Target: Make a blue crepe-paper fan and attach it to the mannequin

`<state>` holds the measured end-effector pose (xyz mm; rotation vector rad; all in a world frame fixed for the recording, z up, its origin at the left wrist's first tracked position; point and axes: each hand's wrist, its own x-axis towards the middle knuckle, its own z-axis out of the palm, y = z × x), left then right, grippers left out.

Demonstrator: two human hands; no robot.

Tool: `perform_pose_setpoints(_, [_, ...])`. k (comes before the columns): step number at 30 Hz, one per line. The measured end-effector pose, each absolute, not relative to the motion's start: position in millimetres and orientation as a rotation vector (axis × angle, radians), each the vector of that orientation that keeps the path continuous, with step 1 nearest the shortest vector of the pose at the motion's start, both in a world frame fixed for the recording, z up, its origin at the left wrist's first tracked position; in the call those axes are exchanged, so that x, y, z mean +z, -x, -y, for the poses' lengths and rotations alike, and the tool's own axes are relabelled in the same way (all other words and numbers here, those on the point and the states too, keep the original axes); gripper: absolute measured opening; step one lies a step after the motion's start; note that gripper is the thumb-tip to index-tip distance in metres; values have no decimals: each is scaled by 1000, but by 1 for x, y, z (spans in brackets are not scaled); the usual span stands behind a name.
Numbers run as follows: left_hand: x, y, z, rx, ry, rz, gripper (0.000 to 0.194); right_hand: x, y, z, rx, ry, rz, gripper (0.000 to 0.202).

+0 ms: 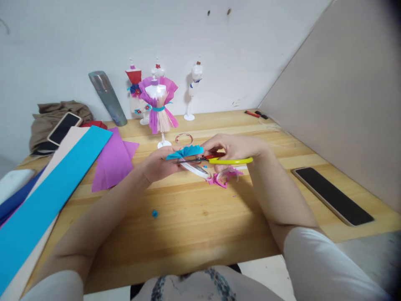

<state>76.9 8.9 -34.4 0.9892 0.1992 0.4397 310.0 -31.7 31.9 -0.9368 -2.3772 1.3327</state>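
Note:
Folded into small pleats like a fan, a piece of bright blue crepe paper (185,152) is pinched in my left hand (156,165). My right hand (236,147) grips scissors (232,161) with yellow and red handles. Their blades point left, just below the blue paper, close to my left fingers. A narrow white strip (194,169) hangs under the blades. Pink paper scraps (222,179) lie on the table below my right hand. A small blue scrap (155,213) rests nearer to me.
Several small dress forms, one in a purple and cream paper dress (159,102), stand by the wall. Long blue paper (56,205) and purple sheets (114,163) cover the left side. A bottle (108,98) leans at the back; a phone (333,195) lies right on the wooden table (188,238).

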Motion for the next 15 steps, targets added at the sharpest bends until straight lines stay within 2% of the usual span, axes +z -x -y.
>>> perform_pose_setpoints(7, [-33, -75, -9, 444, -993, -226, 30, 32, -307, 33, 1328, 927, 2368, 19])
perform_pose_setpoints(15, [-42, -77, -12, 529, -869, -297, 27, 29, -310, 30, 1366, 903, 2366, 33])
